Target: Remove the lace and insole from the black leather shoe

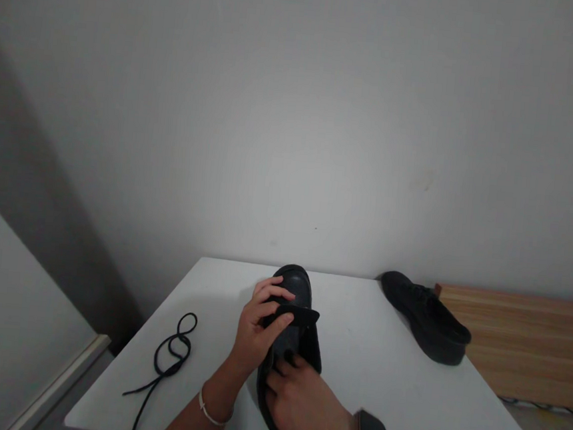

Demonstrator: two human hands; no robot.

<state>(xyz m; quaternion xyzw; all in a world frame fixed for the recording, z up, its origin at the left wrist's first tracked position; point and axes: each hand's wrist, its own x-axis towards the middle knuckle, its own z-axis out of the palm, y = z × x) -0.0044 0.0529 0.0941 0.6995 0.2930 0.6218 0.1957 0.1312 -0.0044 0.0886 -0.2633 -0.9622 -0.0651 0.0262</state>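
Note:
A black shoe lies on the white table with its toe pointing away from me. My left hand pinches the shoe's tongue, which is lifted and folded toward the toe. The fingers of that hand rest over the front of the shoe. My right hand reaches into the shoe's opening with its fingers curled. Its fingertips are hidden inside, so what they hold, if anything, does not show. A black shoelace lies loosely looped on the table, left of my left hand.
A second black shoe stands at the right edge of the white table. Behind the table rises a grey wall. A wooden panel is beyond the table at the right, and a white panel stands at the left.

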